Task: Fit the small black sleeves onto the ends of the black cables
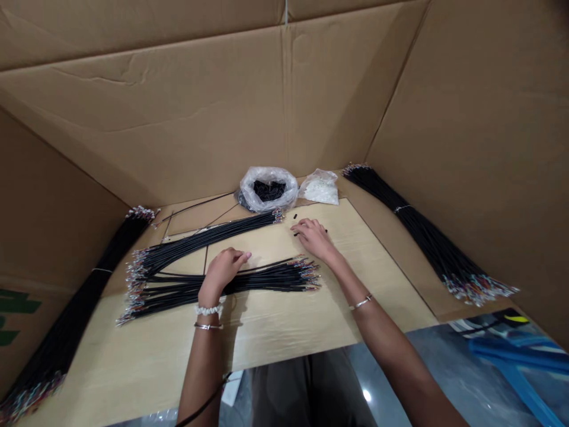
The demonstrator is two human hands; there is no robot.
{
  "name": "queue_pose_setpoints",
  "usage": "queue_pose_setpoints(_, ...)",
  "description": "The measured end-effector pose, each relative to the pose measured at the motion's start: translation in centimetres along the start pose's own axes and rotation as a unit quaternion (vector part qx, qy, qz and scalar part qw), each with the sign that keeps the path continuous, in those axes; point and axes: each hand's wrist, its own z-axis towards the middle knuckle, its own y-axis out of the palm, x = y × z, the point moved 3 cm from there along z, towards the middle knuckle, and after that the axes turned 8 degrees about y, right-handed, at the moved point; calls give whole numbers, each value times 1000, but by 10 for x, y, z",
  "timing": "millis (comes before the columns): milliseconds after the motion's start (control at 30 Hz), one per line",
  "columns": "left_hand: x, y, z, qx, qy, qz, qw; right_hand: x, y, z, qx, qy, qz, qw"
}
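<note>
My left hand (222, 270) rests with curled fingers on a loose bundle of black cables (249, 279) lying across the pale board (275, 326); whether it grips one is unclear. My right hand (315, 236) lies flat with fingers spread on the board, its fingertips over a few short black tube pieces (296, 232). A second cable bundle (208, 240) lies just behind the left hand, its metal-tipped ends fanned out at the left.
A clear bag of small black parts (267, 188) and a bag of white parts (320, 188) stand at the back. Long cable bundles lie along the left wall (75, 314) and right wall (427, 237). Cardboard walls (222, 107) enclose the space on three sides.
</note>
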Motion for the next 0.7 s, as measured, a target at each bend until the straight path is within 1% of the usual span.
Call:
queue_pose_setpoints(67,2,-6,3,27,-4,16,999,2,4,0,-17,-18,-1,1000)
queue_pose_setpoints(133,5,-12,11,47,-7,35,998,3,7,1,-30,-20,-2,999)
queue_pose_setpoints(233,12,-14,36,60,2,61,996,3,8,4,-40,-3,-5,999)
queue_pose_setpoints(300,16,-9,57,58,23,90,994,2,7,6,-46,11,-9,999)
queue_pose_setpoints(367,18,-3,76,74,40,111,990,1,6,8,-50,25,-10,998)
queue_pose_setpoints(433,17,3,90,89,43,119,988,0,4,10,-45,34,-1,998)
queue_pose_setpoints(567,17,11,103,109,67,124,984,-2,4,12,-32,38,34,998)
queue_pose_setpoints(700,27,20,113,112,139,113,977,-1,11,14,-27,38,88,995)
